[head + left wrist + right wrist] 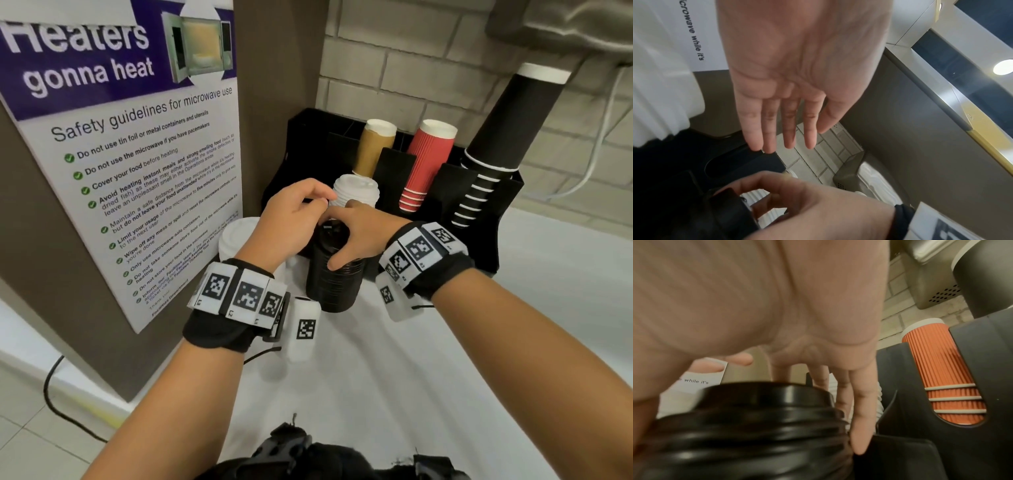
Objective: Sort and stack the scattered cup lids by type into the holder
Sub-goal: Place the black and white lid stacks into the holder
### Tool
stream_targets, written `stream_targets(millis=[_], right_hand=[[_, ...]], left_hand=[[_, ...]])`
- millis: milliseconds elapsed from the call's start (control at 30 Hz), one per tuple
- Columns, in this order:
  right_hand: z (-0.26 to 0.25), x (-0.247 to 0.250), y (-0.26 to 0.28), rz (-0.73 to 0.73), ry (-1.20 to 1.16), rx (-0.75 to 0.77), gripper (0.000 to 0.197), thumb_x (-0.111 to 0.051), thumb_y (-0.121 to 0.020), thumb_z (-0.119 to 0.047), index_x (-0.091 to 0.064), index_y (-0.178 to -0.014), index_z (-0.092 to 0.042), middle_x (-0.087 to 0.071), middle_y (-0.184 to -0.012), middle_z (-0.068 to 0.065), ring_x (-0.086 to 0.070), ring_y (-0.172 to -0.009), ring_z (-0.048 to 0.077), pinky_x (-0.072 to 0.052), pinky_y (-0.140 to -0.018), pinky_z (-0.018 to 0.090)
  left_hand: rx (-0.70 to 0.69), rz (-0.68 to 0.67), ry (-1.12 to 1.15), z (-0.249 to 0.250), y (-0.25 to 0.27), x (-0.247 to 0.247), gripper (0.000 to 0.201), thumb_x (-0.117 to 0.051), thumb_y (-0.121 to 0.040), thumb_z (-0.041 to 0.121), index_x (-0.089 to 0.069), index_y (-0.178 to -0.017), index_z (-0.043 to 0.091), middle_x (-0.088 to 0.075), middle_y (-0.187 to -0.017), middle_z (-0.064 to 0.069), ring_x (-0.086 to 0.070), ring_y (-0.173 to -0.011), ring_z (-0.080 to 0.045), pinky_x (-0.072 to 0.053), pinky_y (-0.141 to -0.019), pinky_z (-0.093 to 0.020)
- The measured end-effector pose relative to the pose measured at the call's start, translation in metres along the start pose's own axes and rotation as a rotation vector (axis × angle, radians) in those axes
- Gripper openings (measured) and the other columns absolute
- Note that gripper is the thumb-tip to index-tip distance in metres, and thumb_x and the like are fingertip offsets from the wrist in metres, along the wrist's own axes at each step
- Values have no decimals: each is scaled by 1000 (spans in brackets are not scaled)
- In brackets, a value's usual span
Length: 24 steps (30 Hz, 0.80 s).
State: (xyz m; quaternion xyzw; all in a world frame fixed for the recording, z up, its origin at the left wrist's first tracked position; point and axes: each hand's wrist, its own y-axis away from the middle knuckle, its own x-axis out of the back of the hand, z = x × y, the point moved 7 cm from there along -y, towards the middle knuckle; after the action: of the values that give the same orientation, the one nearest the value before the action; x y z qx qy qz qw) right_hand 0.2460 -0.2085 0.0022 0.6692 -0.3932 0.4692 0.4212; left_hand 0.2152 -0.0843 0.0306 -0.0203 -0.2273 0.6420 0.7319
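Note:
A tall stack of black cup lids (334,281) stands on the white counter in front of the black holder (308,137). My right hand (346,236) grips its upper part, thumb on the near side and fingers (861,426) down the far side of the black lids (756,426). My left hand (318,205) hovers just left of and above the stack with straight fingers (789,129) and holds nothing. A stack of white lids (356,192) sits in the holder's front slot, right behind both hands. A second white lid stack (236,240) stands on the counter, left of my left wrist.
The holder's rear slots carry brown cups (373,147), red ribbed cups (428,161) and a long leaning column of black cups (496,137). A brown panel with a microwave poster (120,137) closes off the left. The white counter (513,325) stretches to the right and towards me.

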Motion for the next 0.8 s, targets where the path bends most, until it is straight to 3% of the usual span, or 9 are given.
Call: stream_targets(millis=[133, 200, 300, 400, 467, 533, 600, 667, 800], right_hand=[[3, 1, -1, 16, -49, 26, 75, -79, -66, -39, -44, -132, -30, -43, -118, 8, -49, -105, 26, -51, -89, 41], [6, 6, 0, 46, -104, 48, 72, -79, -66, -36, -46, -130, -30, -44, -118, 7, -50, -104, 24, -51, -87, 33], [16, 28, 11, 164, -237, 96, 66, -81, -66, -33, -49, -125, -31, -47, -115, 2, -51, -104, 19, -48, -83, 25], [29, 48, 29, 297, -564, 126, 59, -80, -72, -25, -50, -122, -33, -52, -107, -6, -57, -98, 12, -50, -86, 30], [28, 52, 40, 297, -781, 170, 57, -77, -75, -23, -50, -123, -35, -56, -105, -7, -61, -94, 10, -52, -82, 28], [23, 50, 47, 256, -935, 222, 54, -72, -74, -22, -51, -123, -31, -59, -114, 4, -62, -106, 22, -53, -89, 38], [20, 49, 51, 218, -1022, 259, 56, -71, -74, -21, -51, -126, -24, -56, -124, 16, -59, -113, 34, -51, -94, 49], [19, 47, 55, 192, -1052, 266, 63, -74, -72, -26, -49, -130, -22, -55, -126, 20, -60, -112, 38, -51, -92, 52], [21, 48, 62, 152, -1030, 274, 66, -75, -72, -32, -47, -132, -33, -56, -127, 14, -64, -108, 30, -56, -84, 47]], left_hand=[[-16, 38, 14, 2, -1, 2, 22, -50, -96, 8, -66, -103, 20, -63, -103, 10, -57, -83, 3, -48, -78, -14], [-34, 75, 35, 4, -1, 3, 21, -51, -95, 7, -65, -103, 20, -63, -105, 10, -57, -84, 5, -45, -76, -10], [-49, 145, 88, 7, 0, 5, 22, -56, -93, 6, -60, -109, 22, -60, -107, 13, -58, -98, -1, -45, -85, -14], [1, 28, 130, 2, 0, -7, 55, -69, -86, 12, -46, -134, 26, -51, -131, 7, -51, -120, -9, -44, -94, -19], [21, -142, 172, -1, 3, -26, 93, -82, -73, 26, -28, -149, 29, -42, -140, 11, -48, -119, 1, -44, -90, -12], [-12, -216, 224, 3, 7, -39, 111, -82, -61, 38, -20, -152, 29, -44, -135, 22, -52, -115, 8, -46, -87, -8], [-29, -207, 260, 5, 9, -44, 107, -80, -61, 40, -23, -151, 32, -48, -137, 16, -53, -123, -4, -48, -96, -18], [-50, -189, 315, 7, 10, -45, 95, -80, -64, 38, -30, -144, 37, -49, -139, 12, -53, -126, -12, -49, -99, -27], [-71, -178, 399, 5, 11, -42, 89, -88, -62, 24, -39, -136, 35, -51, -135, 10, -58, -121, -15, -54, -89, -26]])
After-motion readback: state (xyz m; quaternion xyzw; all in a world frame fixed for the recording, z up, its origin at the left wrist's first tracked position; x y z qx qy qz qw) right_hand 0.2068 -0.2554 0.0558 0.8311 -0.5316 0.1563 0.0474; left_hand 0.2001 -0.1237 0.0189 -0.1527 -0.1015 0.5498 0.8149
